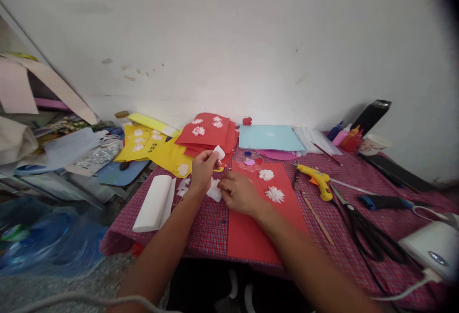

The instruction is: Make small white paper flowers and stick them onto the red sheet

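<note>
My left hand (204,168) is closed on a small white paper piece (219,152), which sticks up from the fingertips. To its right, my right hand (237,191) has its fingers pressed together beside white paper scraps (214,190) on the checked cloth; whether it pinches one is too small to tell. Under my right hand lies a red sheet (258,236) with two fluffy white paper flowers (274,194) on its upper part. A folded white paper stack (154,204) rests left of my left forearm.
Red sheets (211,131) and yellow sheets (134,143) with white flowers lie behind. Rightward are a yellow glue gun (317,179), black scissors (369,231), a wooden stick (318,218), glue bottles (342,135) and a white device (432,248). A light blue sheet (268,138) lies near the wall.
</note>
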Demonstrator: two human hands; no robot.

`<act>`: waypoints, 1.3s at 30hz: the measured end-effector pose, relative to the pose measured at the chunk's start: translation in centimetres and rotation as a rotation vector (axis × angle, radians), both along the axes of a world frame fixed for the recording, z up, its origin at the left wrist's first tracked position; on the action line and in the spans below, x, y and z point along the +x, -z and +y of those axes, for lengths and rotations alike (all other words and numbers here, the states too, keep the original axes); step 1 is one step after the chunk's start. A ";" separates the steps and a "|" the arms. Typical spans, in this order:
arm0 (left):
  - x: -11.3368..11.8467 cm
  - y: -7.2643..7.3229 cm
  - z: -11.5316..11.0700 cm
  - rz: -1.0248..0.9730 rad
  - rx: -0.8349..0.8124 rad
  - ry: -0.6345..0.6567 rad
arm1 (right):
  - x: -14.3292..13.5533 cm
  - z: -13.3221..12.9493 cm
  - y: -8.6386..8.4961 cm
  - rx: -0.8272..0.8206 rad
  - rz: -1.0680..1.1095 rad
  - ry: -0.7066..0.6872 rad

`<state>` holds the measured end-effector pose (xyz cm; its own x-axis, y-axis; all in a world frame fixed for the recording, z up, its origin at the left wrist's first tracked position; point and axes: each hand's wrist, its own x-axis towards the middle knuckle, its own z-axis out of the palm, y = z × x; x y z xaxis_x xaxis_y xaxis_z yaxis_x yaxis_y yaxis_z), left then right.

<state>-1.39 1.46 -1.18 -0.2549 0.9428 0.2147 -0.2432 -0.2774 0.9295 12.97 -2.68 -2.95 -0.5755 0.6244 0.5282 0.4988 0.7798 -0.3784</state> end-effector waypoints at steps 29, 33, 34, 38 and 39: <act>1.0 -0.6 -1.6 0.526 0.078 0.202 | 1.4 1.3 -2.2 -0.415 0.713 0.200; 1.1 -0.9 -1.8 0.525 0.082 0.242 | 1.5 1.7 -1.7 -0.418 0.726 0.231; 1.2 -1.0 -1.8 0.526 0.082 0.256 | 1.5 1.9 -1.6 -0.419 0.737 0.241; 1.2 -1.0 -1.8 0.548 0.099 0.286 | 1.6 2.3 -1.1 -0.427 0.754 0.267; 1.2 -0.9 -1.8 0.557 0.108 0.287 | 1.6 2.3 -1.1 -0.428 0.757 0.272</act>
